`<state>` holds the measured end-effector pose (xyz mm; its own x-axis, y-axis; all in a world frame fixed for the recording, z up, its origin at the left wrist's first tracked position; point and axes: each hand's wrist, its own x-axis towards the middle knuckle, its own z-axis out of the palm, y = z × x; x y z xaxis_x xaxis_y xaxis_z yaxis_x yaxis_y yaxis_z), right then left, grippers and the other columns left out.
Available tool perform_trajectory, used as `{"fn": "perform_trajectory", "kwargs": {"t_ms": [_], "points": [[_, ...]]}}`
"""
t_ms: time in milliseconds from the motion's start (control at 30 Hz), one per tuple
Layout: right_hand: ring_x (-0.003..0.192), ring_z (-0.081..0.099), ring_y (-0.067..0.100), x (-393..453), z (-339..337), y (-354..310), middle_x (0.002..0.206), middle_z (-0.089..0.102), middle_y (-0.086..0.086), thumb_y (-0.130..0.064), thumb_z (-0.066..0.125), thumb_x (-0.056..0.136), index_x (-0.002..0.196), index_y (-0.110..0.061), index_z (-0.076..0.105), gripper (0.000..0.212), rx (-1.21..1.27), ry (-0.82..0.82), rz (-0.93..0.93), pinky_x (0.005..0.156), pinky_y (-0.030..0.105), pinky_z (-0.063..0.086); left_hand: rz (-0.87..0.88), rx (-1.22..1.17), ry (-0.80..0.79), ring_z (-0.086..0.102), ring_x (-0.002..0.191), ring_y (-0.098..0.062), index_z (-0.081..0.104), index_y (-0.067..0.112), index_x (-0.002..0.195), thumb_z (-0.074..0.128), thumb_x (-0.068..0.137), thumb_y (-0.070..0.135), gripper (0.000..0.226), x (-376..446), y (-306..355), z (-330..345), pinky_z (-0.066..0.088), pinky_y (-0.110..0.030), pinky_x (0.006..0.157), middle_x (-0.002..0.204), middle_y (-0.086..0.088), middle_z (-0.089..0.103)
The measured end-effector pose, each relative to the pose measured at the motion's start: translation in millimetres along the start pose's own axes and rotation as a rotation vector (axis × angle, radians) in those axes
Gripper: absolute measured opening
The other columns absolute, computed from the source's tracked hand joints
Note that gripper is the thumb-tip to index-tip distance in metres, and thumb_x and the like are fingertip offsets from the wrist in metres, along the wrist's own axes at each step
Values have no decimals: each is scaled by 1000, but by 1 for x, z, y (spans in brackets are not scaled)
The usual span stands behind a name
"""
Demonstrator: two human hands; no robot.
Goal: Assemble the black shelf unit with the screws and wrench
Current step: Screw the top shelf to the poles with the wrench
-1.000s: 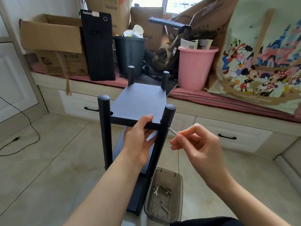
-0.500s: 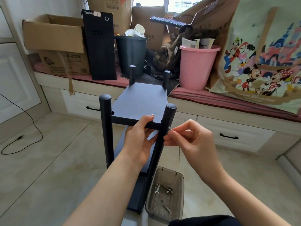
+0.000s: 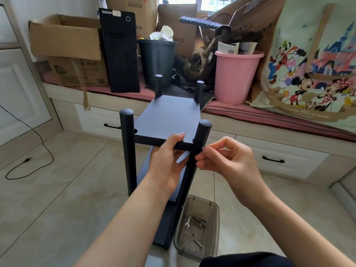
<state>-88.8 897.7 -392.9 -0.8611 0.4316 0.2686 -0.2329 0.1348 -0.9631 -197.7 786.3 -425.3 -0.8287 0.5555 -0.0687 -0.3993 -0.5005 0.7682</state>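
L hand [image 3: 169, 160]: I'm gripping top shelf [image 3: 169, 120] edge, steadying.
R hand [image 3: 227, 157]: pinching screw [image 3: 202, 148], axis pointing left into R post [image 3: 194, 160].

A pink bucket [image 3: 236, 77] stands beside a black bin [image 3: 157, 62] (cups inside); cardboard box [image 3: 65, 37] far left.

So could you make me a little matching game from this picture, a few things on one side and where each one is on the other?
Things:
1. left hand
2. right hand
3. small wrench
4. pink bucket

Places:
a. on the window bench
b. in the clear tray on the floor
c. gripping the top shelf's front edge
d. pinching at the front right post

Pairs: 1-c, 2-d, 3-b, 4-a
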Motion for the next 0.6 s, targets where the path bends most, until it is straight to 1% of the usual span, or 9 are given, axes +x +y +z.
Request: {"fn": "perform_trajectory", "kwargs": {"t_ms": [100,233,367,433,500,600], "points": [[68,73,31,1,2,0,76,75,17,1,64,91,83,6,56,13,-29,5,-8,67,33,61,0,4,-2,71,82,-13,63,16,78,66,92,20,15,0,0,0,54,-37,82,77,0,66],[67,74,30,2,3,0,75,75,14,-2,67,90,86,7,58,13,-52,18,-23,65,30,60,0,4,3,71,83,-14,64,15,82,65,92,20,11,0,0,0,54,-38,84,79,-1,67],[62,72,27,4,0,0,74,74,15,-9,75,84,84,3,61,19,-30,61,34,61,26,57,5,-12,17,71,83,-15,63,15,85,65,92,19,9,1,-1,1,55,-38,84,78,0,67],[58,70,23,4,0,1,69,73,13,-9,77,81,80,1,63,18,-99,79,0,58,23,55,9,-15,12,71,84,-16,63,14,88,65,93,19,8,1,-1,1,56,-38,82,79,-2,67],[56,68,19,4,-1,2,66,72,8,-10,79,80,76,-3,64,17,-222,86,-74,57,21,53,10,-11,4,72,88,-18,64,13,91,65,93,20,7,1,-3,-1,56,-38,83,84,-4,68],[60,68,15,2,1,2,67,70,-1,-13,80,80,74,-14,62,20,-425,102,-176,59,22,53,-3,-15,-23,73,87,-18,68,17,83,65,93,19,11,1,-2,0,57,-37,82,84,-5,70]]}}
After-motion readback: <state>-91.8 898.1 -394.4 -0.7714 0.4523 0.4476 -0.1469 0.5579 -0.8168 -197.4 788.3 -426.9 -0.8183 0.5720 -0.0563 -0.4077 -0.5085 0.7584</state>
